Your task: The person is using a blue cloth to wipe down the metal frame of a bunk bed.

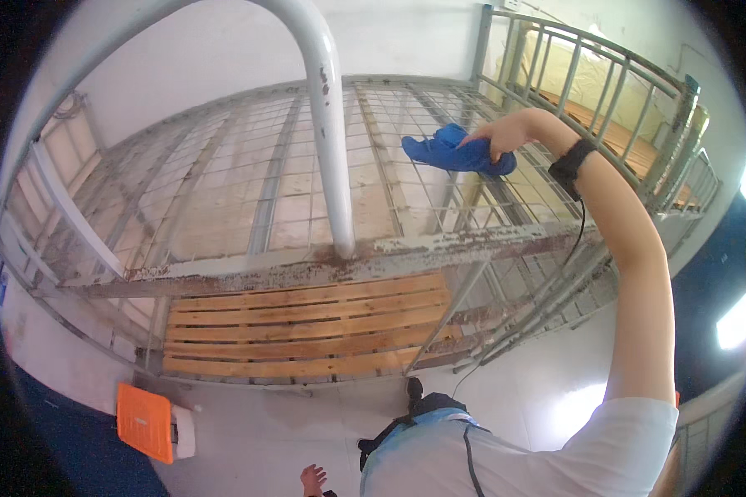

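Note:
In my right hand [503, 133] is a bunched blue cloth [451, 149], over the wire mesh base [373, 168] of a metal bunk bed's upper level. Whether the cloth touches the wires I cannot tell. A black band [573, 164] with a cable goes round that wrist. The bed's front rail [286, 267] has chipped paint and rust-brown patches. A bent white guard tube [329, 124] rises from this rail, left of the cloth. Low at the bottom edge, away from the bed, hangs my left hand [314, 479], fingers apart and holding nothing.
Wooden slats [311, 329] form the lower bunk. Another bunk's barred end rail [587, 81] stands close at the right, beyond my right arm. An orange-lidded box [144, 422] sits on the pale floor [255, 428] at lower left. A diagonal metal brace [451, 314] runs below the front rail.

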Demonstrator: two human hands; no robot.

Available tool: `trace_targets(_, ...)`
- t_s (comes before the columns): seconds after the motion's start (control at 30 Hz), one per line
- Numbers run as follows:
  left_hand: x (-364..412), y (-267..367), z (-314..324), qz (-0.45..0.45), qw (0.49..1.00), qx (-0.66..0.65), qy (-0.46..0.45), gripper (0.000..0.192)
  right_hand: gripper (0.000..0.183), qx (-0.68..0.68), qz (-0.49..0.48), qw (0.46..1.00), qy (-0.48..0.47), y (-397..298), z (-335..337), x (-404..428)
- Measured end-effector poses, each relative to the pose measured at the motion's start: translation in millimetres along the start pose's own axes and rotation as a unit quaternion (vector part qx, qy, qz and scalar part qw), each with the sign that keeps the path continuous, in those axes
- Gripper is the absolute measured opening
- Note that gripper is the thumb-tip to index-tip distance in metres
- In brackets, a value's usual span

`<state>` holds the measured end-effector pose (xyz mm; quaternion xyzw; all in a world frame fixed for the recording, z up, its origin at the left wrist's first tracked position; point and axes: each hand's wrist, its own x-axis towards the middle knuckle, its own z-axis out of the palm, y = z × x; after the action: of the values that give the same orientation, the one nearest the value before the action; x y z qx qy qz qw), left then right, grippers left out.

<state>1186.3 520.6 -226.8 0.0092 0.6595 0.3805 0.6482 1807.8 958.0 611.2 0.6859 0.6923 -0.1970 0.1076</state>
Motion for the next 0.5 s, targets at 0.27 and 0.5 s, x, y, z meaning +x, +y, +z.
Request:
trace_targets(0.27, 16.5, -13.4, -1.1, -0.001, 0.998, 0.036, 0.058, 0.030, 0.065, 0.033, 0.091, 0.992, -0.082, -32.9, 6.8, -92.3)
trace_targets(0.5, -12.4, -53.1, 28.9, -0.006, 1.000, 0.002, 0.009, 0.032, 0.046, 0.206, 0.010, 0.976, 0.068, -52.8, -33.7, -71.3)
